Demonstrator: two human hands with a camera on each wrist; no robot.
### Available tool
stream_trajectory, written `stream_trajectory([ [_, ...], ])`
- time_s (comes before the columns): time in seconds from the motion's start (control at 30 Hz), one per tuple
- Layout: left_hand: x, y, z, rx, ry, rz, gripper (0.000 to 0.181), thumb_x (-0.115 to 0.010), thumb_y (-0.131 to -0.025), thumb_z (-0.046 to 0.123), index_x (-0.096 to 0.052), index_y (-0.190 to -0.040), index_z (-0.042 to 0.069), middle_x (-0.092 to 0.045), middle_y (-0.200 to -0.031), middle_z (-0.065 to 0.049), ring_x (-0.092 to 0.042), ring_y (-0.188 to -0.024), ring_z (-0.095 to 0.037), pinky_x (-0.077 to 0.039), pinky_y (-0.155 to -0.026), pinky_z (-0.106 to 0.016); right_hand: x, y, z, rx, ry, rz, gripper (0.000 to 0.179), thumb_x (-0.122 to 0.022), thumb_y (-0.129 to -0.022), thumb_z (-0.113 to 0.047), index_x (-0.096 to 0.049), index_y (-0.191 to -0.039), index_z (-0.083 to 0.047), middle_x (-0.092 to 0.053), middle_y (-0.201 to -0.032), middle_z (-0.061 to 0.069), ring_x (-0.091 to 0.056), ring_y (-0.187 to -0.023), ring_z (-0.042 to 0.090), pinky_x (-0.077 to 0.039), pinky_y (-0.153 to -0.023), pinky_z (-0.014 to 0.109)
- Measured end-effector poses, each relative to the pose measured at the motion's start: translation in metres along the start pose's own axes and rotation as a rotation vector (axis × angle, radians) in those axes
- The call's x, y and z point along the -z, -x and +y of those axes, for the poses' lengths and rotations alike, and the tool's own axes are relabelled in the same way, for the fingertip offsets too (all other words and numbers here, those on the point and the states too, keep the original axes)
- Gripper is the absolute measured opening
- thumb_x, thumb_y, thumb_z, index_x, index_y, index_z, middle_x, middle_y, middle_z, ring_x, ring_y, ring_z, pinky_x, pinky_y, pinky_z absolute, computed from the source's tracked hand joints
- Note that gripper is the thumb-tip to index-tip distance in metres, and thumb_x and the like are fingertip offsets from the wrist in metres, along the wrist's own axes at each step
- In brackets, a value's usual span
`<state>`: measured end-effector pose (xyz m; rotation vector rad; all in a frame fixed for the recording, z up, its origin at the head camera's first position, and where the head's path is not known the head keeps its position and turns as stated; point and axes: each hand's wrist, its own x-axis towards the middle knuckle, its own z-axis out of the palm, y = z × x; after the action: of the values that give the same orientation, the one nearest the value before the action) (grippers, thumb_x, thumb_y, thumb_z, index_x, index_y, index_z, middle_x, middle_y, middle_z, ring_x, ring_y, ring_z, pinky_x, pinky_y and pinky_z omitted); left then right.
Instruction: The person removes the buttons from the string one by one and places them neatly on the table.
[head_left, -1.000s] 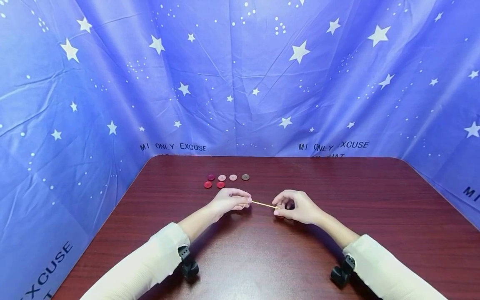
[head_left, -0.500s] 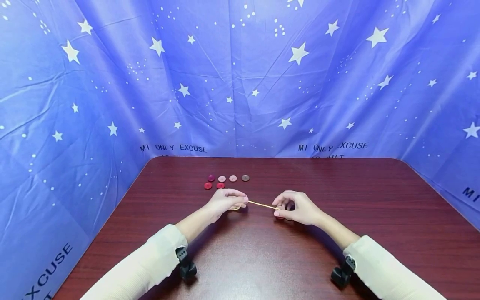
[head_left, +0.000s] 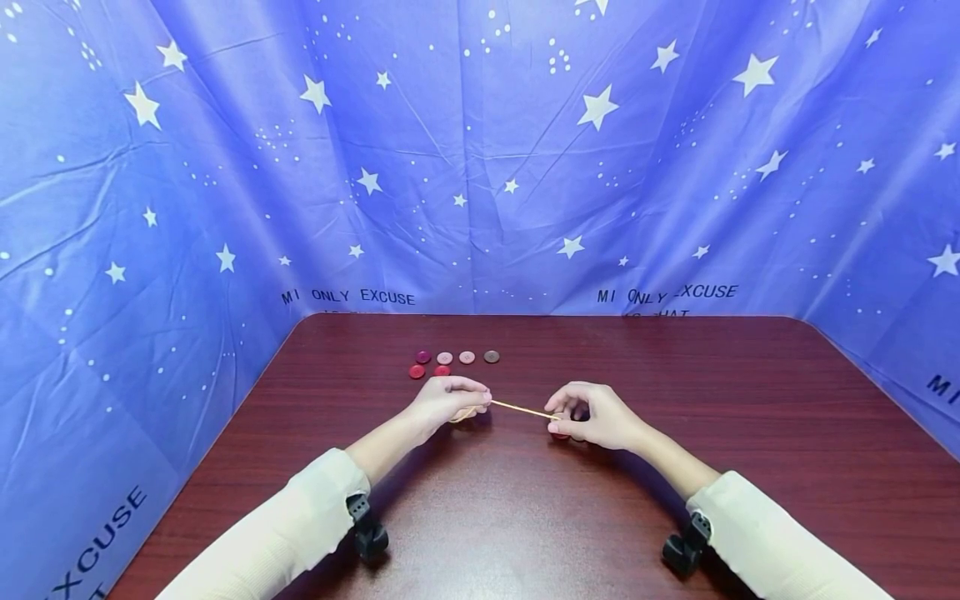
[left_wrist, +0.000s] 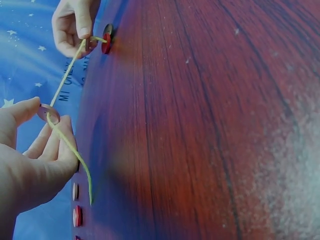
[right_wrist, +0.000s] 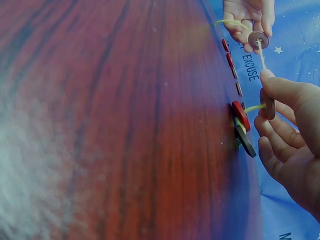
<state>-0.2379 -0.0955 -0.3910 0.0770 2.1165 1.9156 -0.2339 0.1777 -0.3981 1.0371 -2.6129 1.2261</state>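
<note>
A yellow cord [head_left: 522, 409] runs taut between my two hands over the table. My left hand [head_left: 442, 404] pinches a brownish button [left_wrist: 48, 113] between thumb and fingers; the cord passes through it, and its loose end hangs down past the fingers in the left wrist view. At the other side, my right hand [head_left: 603, 419] pinches a second brown button [right_wrist: 269, 104] strung on the same cord. Below that hand, a red button [right_wrist: 240, 116] and a dark button [right_wrist: 245, 141] hang on the cord, partly hidden by the fingers in the head view.
Beyond my left hand, loose buttons lie in two rows on the dark red wooden table [head_left: 480, 500]: a purple button [head_left: 423, 357], two pink ones, a grey-brown button [head_left: 491, 357] and two red ones. A blue star-patterned curtain [head_left: 465, 150] surrounds the table's back and sides.
My left hand has drawn a little to the left, away from the right hand. The cord between them shows longer, and its loose end now shows under the left hand. My right hand stays put.
</note>
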Motion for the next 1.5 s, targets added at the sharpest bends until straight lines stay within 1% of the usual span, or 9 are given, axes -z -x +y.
stream_trajectory([
  [0.1, 0.001, 0.000, -0.001, 0.003, 0.037, -0.017, 0.033, -0.069, -0.084, 0.007, -0.063, -0.113, -0.010, -0.074, -0.082, -0.001, -0.068, -0.074, -0.006, -0.056, -0.070, -0.018, 0.000, 0.000, 0.005, 0.005, -0.009, -0.005, 0.022, -0.080, -0.076, -0.012, -0.070, -0.094, -0.007, -0.065, -0.073, 0.002, -0.057, -0.068, 0.004, -0.053, -0.063, 0.029],
  [0.27, 0.005, 0.001, -0.002, 0.011, 0.095, -0.047, 0.038, -0.066, -0.085, 0.002, -0.057, -0.119, -0.014, -0.072, -0.086, -0.003, -0.068, -0.078, -0.009, -0.056, -0.073, -0.018, 0.003, 0.000, 0.007, 0.017, -0.019, -0.014, 0.021, -0.081, -0.077, -0.017, -0.070, -0.094, -0.011, -0.064, -0.073, -0.002, -0.057, -0.067, 0.002, -0.053, -0.064, 0.025],
  [0.4, 0.008, 0.003, -0.003, 0.015, 0.109, -0.060, 0.038, -0.064, -0.086, 0.001, -0.055, -0.120, -0.016, -0.072, -0.087, -0.005, -0.070, -0.079, -0.011, -0.057, -0.073, -0.019, 0.005, 0.000, 0.006, 0.025, -0.016, -0.017, 0.022, -0.080, -0.077, -0.016, -0.070, -0.095, -0.010, -0.064, -0.072, -0.002, -0.056, -0.066, 0.002, -0.053, -0.064, 0.024],
  [0.53, 0.011, 0.005, -0.003, 0.010, 0.101, -0.064, 0.038, -0.063, -0.088, 0.002, -0.055, -0.120, -0.016, -0.073, -0.087, -0.004, -0.071, -0.080, -0.012, -0.058, -0.076, -0.022, 0.005, 0.001, 0.006, 0.017, -0.016, -0.021, 0.022, -0.080, -0.077, -0.016, -0.070, -0.095, -0.010, -0.064, -0.072, -0.002, -0.056, -0.066, 0.002, -0.053, -0.064, 0.024],
  [0.73, 0.014, 0.006, -0.003, -0.015, 0.074, -0.058, 0.038, -0.063, -0.088, 0.004, -0.056, -0.120, -0.015, -0.073, -0.091, -0.005, -0.070, -0.081, -0.010, -0.058, -0.079, -0.023, 0.005, 0.003, 0.005, 0.012, -0.014, -0.018, 0.021, -0.080, -0.077, -0.017, -0.070, -0.094, -0.011, -0.064, -0.073, -0.002, -0.057, -0.067, 0.003, -0.052, -0.064, 0.022],
  [0.97, 0.017, 0.009, -0.002, -0.003, 0.076, -0.030, 0.035, -0.064, -0.087, 0.003, -0.058, -0.117, -0.013, -0.073, -0.088, -0.004, -0.070, -0.080, -0.010, -0.058, -0.078, -0.023, 0.006, 0.004, 0.006, 0.027, -0.015, -0.019, 0.021, -0.080, -0.077, -0.016, -0.070, -0.094, -0.010, -0.064, -0.072, -0.002, -0.056, -0.066, 0.001, -0.053, -0.063, 0.024],
  [1.23, 0.026, 0.011, -0.003, -0.011, 0.066, -0.013, 0.036, -0.064, -0.088, 0.003, -0.057, -0.119, -0.014, -0.072, -0.089, -0.003, -0.070, -0.081, -0.010, -0.058, -0.083, -0.027, 0.006, 0.005, 0.008, 0.023, -0.018, -0.013, 0.020, -0.080, -0.077, -0.016, -0.070, -0.093, -0.011, -0.065, -0.073, 0.000, -0.057, -0.065, 0.003, -0.053, -0.063, 0.022],
  [1.4, 0.031, 0.012, -0.006, -0.014, 0.068, 0.006, 0.035, -0.065, -0.087, 0.003, -0.058, -0.118, -0.014, -0.071, -0.087, -0.002, -0.070, -0.080, -0.011, -0.058, -0.082, -0.028, 0.004, 0.006, 0.005, 0.006, -0.003, -0.006, 0.018, -0.080, -0.077, -0.010, -0.071, -0.093, -0.008, -0.066, -0.074, 0.004, -0.057, -0.064, 0.007, -0.052, -0.063, 0.022],
  [1.5, 0.034, 0.013, -0.007, -0.014, 0.070, 0.011, 0.035, -0.064, -0.087, 0.002, -0.057, -0.118, -0.014, -0.071, -0.086, -0.001, -0.070, -0.080, -0.011, -0.058, -0.082, -0.027, 0.006, 0.006, -0.003, 0.002, -0.001, -0.007, 0.016, -0.078, -0.076, -0.005, -0.071, -0.090, -0.003, -0.064, -0.073, 0.009, -0.057, -0.064, 0.010, -0.053, -0.062, 0.025],
])
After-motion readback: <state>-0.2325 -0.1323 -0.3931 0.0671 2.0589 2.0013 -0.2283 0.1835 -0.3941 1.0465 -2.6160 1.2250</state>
